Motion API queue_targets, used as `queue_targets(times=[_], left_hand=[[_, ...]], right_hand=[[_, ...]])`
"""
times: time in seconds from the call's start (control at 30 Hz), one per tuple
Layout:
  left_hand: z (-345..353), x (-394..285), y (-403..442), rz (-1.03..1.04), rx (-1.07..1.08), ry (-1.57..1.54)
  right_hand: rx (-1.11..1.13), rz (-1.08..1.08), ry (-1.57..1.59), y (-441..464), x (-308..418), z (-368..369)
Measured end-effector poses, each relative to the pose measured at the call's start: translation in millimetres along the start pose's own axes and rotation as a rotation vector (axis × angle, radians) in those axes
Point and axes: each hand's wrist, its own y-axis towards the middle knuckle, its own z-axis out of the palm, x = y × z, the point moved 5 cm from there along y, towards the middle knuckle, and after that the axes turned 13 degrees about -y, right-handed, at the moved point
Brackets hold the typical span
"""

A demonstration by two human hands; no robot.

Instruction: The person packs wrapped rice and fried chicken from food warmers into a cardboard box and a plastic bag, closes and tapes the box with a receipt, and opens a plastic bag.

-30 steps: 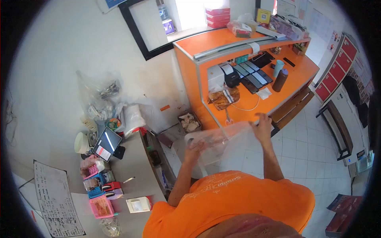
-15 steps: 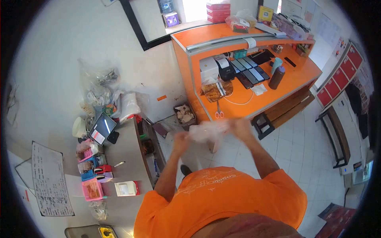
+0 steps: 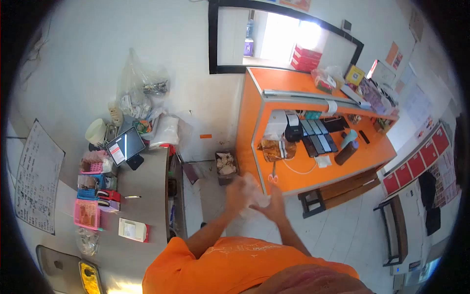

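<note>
A crumpled clear plastic sheet or bag [image 3: 255,192] hangs between my two hands, in front of the orange counter. My left hand [image 3: 237,194] is closed on it, though its fingers are blurred. On the other side of the plastic, my right hand [image 3: 272,208] has its fingers and thumb spread, with the thumb reaching toward the plastic. Just beyond my right hand, scissors [image 3: 273,177] lie on the orange counter [image 3: 303,180], near a brown patterned packet [image 3: 274,150].
The grey desk [image 3: 147,196] on the left bears a tablet [image 3: 125,146], coloured baskets [image 3: 87,213] and a pen [image 3: 132,197]. A waste bin [image 3: 226,166] stands between desk and counter. Phones [image 3: 318,137] and a brown bottle [image 3: 346,153] stand or lie on the counter. A wooden bench [image 3: 345,191] is beside it.
My hands have come closer together, and the plastic, stretched out a second ago, is now bunched. My right hand has opened. The view has turned, shifting the counter to the right and down.
</note>
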Motion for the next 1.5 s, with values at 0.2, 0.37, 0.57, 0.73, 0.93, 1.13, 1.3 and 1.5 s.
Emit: queue_targets(times=[0.2, 0.37, 0.57, 0.73, 0.93, 1.13, 1.3, 1.5], left_hand=[[-26.0, 47.7, -41.8, -0.02, 0.386, 0.373], [-74.7, 95.0, 24.1, -0.1, 0.091, 0.317], [-124.2, -86.3, 41.5, 0.65, 0.055, 0.419], [-95.9, 305.4, -56.0, -0.083, 0.589, 0.238], [-140.0, 167.6, -173.6, -1.293, 0.46, -0.923], [-201.8, 87.3, -184.4, -0.719, -0.04, -1.579], [-252.6, 101.6, -246.5, -0.496, -0.294, -0.928], [-341.6, 125.2, -336.2, -0.234, -1.119, -1.221]], right_hand=[[0.278, 0.316, -0.141, -33.5, -75.4, 49.2], [0.641, 0.217, -0.588, -17.3, -67.2, 32.3], [-0.559, -0.216, -0.127, 27.6, 43.3, -80.6], [0.993, 0.46, 0.058, -93.9, -54.9, 104.8], [0.74, 1.332, 1.511, -121.7, -37.5, 120.2], [1.524, 0.099, 0.501, -78.6, 11.3, 152.2], [1.402, 0.731, 1.58, -29.7, 102.2, 158.5], [1.643, -0.019, 0.678, -74.9, 196.2, 225.9]])
